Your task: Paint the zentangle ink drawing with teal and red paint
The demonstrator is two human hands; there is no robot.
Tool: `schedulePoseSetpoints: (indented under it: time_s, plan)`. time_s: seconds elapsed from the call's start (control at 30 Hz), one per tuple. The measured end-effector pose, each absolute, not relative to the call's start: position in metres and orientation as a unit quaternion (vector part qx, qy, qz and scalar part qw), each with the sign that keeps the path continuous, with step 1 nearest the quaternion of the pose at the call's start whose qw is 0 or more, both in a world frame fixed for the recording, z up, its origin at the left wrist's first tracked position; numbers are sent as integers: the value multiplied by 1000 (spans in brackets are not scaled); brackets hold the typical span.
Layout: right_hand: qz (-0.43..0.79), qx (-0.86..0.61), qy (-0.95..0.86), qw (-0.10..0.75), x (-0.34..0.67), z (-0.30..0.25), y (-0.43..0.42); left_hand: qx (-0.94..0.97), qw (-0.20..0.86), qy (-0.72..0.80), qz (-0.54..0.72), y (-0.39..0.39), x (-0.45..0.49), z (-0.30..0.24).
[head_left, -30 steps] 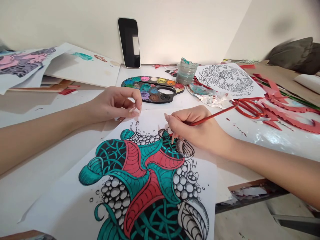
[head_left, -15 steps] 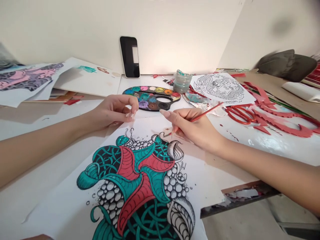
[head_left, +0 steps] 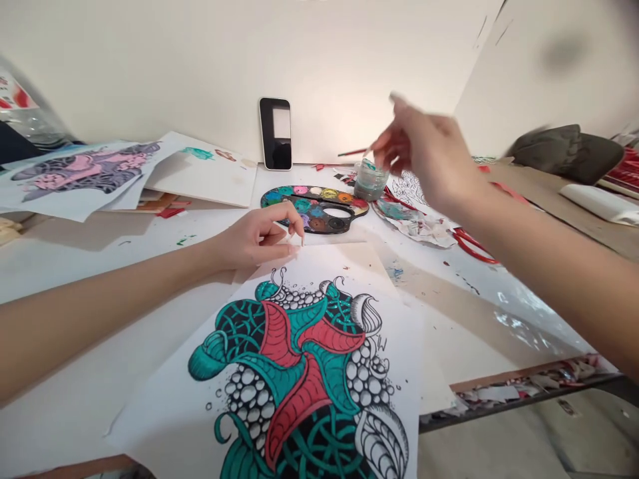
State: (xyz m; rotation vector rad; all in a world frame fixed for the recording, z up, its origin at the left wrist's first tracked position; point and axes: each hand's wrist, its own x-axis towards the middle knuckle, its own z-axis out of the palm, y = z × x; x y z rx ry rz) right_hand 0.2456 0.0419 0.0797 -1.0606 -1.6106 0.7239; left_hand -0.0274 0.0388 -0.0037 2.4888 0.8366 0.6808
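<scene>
Red-handled paintbrush (head_left: 352, 152), long axis running left to right, held in the raised right hand (head_left: 424, 150) just above the glass jar (head_left: 371, 181); hands well apart; left hand (head_left: 259, 234) curled at the far edge of the inked drawing (head_left: 284, 359), near the paint palette (head_left: 357, 209).

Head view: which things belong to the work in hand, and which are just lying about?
In use: right hand holding a brush, left hand, teal-and-red drawing, jar, palette.

Lying about: phone, dragon sheet, red scissors, pink artwork.
</scene>
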Motion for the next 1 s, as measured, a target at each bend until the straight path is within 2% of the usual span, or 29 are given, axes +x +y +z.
schedulePoseSetpoints:
  time_s: [0.1, 0.13, 0.23, 0.3, 0.5, 0.8, 0.93, 1.0]
  plan:
    - [122, -486, -729, 466, 256, 113, 72, 898, 199, 304, 249, 37, -23, -4]
    - [104, -507, -718, 465, 259, 120, 82, 900, 186, 311, 241, 35, -22, -4]
    - [129, -591, -699, 381, 266, 124, 108, 905, 153, 341, 204, 30, -19, -2]
    - [174, -610, -686, 356, 269, 116, 121, 906, 139, 353, 185, 28, -18, -1]
    - [264, -577, -648, 421, 284, 90, 141, 909, 128, 360, 167, 25, -16, 1]
    - [290, -526, -571, 560, 315, 104, 159, 914, 106, 355, 163, 24, -14, 1]
    - [243, -485, -631, 554, 288, 104, 144, 914, 61, 368, 159, 21, -16, 1]
    - [246, -467, -700, 481, 261, 100, 132, 916, 29, 369, 157, 19, -16, 1]
